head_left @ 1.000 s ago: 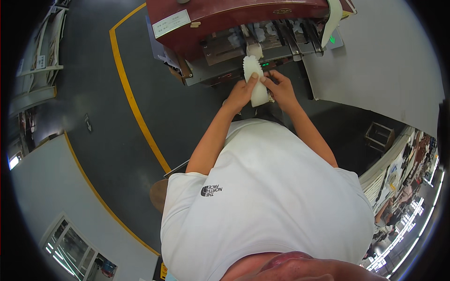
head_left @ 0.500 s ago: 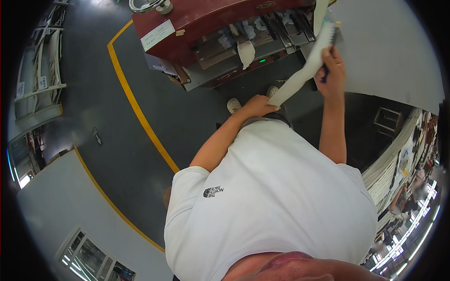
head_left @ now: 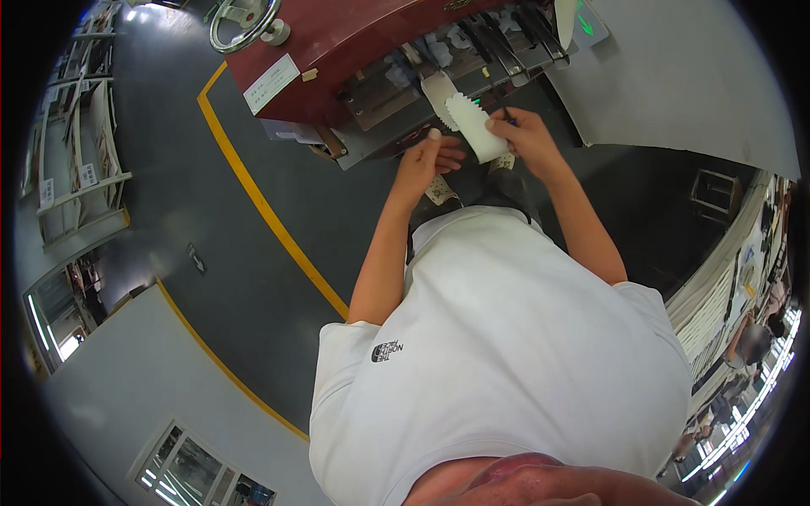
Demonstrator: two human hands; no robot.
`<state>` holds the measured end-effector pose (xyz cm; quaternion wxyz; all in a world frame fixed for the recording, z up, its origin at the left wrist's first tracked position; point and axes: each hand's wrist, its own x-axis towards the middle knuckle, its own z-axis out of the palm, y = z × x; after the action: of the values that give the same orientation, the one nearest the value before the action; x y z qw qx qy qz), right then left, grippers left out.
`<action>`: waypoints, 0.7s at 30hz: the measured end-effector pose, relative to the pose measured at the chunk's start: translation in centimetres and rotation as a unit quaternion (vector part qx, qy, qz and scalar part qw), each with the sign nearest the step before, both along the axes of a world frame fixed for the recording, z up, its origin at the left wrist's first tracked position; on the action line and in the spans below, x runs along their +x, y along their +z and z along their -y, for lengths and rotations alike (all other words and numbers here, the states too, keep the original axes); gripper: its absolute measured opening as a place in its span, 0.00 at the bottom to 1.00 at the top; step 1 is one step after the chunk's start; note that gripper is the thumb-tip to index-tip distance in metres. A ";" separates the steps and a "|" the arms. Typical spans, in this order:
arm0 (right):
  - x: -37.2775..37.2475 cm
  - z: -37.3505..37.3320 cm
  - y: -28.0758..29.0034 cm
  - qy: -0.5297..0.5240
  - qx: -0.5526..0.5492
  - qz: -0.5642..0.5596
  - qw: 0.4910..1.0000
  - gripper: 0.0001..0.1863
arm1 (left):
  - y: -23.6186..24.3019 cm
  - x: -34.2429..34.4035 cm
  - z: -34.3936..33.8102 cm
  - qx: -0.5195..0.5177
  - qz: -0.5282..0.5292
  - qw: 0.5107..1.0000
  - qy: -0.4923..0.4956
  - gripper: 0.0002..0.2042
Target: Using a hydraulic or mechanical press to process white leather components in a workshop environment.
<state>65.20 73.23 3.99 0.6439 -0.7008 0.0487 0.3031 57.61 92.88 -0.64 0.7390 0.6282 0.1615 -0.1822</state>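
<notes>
My right hand grips a short, pale strip with a zigzag-cut edge. Thumb and fingers pinch its right side, and the strip curls down below them. A slim dark tool with a bluish part shows at the same fingers; its kind is unclear. My left hand is held up just left of the strip, fingers apart and nothing in it. Beyond both hands, a whitish tongue of material hangs out of the front of a dark red machine, partly behind the strip.
A metal handwheel sits at the machine's upper left. Dark guide bars line its front. To the right is a grey panel; a small metal frame stool stands on the floor. A yellow line crosses the floor at left.
The strip has come down and left with my right hand, from the machine's right end to its front middle. My left hand has let go of the strip's lower end and moved up.
</notes>
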 end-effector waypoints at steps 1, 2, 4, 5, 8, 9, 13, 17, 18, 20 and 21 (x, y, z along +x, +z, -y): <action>-0.3 -0.6 -0.8 -0.010 -0.018 -0.033 0.999 0.11 | 1.6 0.5 -0.1 -0.019 0.015 1.000 0.016 0.16; -0.6 -1.2 -1.5 -0.013 -0.016 -0.035 0.999 0.11 | 2.3 0.7 -0.2 -0.039 0.030 0.998 0.031 0.16; -1.0 -2.3 -2.7 -0.014 -0.060 0.104 0.993 0.11 | 1.8 1.3 -0.4 0.003 0.031 0.999 0.027 0.14; -0.9 -2.5 -3.6 -0.002 -0.056 0.126 0.990 0.13 | 1.5 1.7 -0.5 0.042 0.033 0.998 0.021 0.12; -0.3 -2.8 -4.0 0.046 -0.084 0.140 0.985 0.16 | 1.0 2.5 -0.7 -0.042 0.008 0.996 0.084 0.09; -0.1 -2.9 -3.8 0.046 -0.084 0.139 0.986 0.16 | 0.7 2.8 -0.8 -0.043 0.007 0.996 0.084 0.09; 0.7 -2.6 -1.9 0.078 -0.113 0.116 0.984 0.18 | 0.7 3.5 -0.6 -0.072 -0.017 0.992 0.102 0.09; 1.4 -2.9 -1.0 0.045 -0.095 0.061 0.993 0.17 | 1.1 4.4 -0.3 -0.038 -0.029 0.993 0.112 0.09; 1.8 -3.1 -0.7 0.042 -0.096 0.060 0.993 0.17 | 1.1 4.8 -0.3 -0.038 -0.030 0.993 0.109 0.09; 2.7 -3.6 -0.2 0.046 -0.089 -0.031 0.994 0.17 | 0.8 5.6 -0.6 -0.006 -0.034 0.990 0.135 0.09; 3.0 -3.9 0.0 0.045 -0.089 -0.031 0.995 0.17 | 0.5 6.0 -0.8 -0.006 -0.034 0.990 0.134 0.09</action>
<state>68.22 77.17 4.00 0.5631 -0.7469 0.0636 0.3479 63.61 93.68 -0.11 0.7545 0.5901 0.2681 -0.1035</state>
